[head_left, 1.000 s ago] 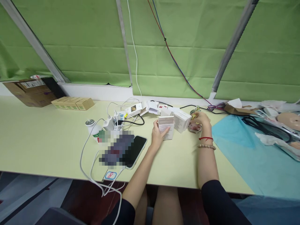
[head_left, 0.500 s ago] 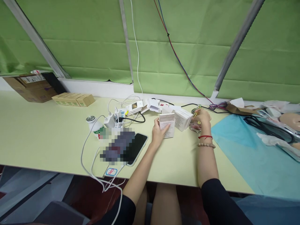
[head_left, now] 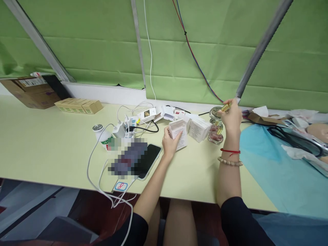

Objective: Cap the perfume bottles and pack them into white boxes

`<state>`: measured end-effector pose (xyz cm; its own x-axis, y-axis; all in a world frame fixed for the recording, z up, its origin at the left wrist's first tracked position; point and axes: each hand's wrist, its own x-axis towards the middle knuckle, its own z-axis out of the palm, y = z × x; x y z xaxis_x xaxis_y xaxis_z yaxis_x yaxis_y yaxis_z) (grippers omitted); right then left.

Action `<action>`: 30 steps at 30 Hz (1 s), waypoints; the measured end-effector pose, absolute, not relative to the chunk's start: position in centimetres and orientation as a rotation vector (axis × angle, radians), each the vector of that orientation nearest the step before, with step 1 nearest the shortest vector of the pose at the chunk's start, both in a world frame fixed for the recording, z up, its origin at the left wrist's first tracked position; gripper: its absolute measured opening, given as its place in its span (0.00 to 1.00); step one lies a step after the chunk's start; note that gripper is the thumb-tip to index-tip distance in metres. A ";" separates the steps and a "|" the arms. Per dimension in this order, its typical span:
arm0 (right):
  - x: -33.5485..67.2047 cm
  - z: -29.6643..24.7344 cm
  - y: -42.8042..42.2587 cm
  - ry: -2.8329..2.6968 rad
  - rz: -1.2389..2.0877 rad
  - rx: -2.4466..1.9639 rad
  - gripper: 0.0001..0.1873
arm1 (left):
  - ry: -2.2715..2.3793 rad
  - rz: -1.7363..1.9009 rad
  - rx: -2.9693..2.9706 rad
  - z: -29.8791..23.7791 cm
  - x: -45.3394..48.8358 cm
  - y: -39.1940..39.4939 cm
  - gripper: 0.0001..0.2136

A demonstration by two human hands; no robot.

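Note:
My left hand [head_left: 169, 142] is closed around a small white printed box [head_left: 179, 134], whose top end looks open. The box is held upright and a little tilted over the table. Further right, my right hand [head_left: 232, 114] is raised, its fingers pinching a shiny gold cap [head_left: 225, 108]. Below and left of that hand stand clear rounded glass bottles [head_left: 215, 137] with pinkish contents and gold tops. A clear glass piece [head_left: 215, 112] lies close to the cap; whether they are joined, I cannot tell. More white printed boxes [head_left: 199, 130] stand between my hands.
A phone [head_left: 151, 160], a white bottle [head_left: 102, 135] and a power strip with cables [head_left: 120, 131] lie to the left. Tan boxes [head_left: 78, 105] and a carton [head_left: 28, 92] stand far left. A blue sheet [head_left: 271, 164] with trays and cables covers the right side.
My right hand has risen up and to the right with the gold cap, exposing the glass bottles beneath. My left hand has tilted the white box slightly and shifted a little left.

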<state>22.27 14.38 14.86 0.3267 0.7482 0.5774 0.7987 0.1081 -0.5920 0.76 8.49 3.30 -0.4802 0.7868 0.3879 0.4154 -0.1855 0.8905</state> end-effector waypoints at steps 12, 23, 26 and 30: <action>17.0 17.5 11.4 -1.994 0.702 -0.824 0.25 | 1.669 1.639 1.496 2.5 0.8 8.8 0.30; 14.6 16.2 12.5 -2.471 0.749 -0.499 0.13 | 1.610 1.722 1.505 2.2 0.5 9.1 0.28; 14.6 15.9 12.7 -2.440 0.652 -0.585 0.15 | 1.577 1.722 1.500 2.1 0.4 9.3 0.25; 14.4 16.3 12.2 -2.385 0.492 -0.726 0.16 | 1.567 1.740 1.416 2.1 0.2 9.6 0.23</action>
<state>14.44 12.24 16.33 -0.6763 0.5988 0.4290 0.3803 0.7826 -0.4929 0.20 9.56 2.06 -0.4051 0.8195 0.4054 0.3176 -0.2896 0.9029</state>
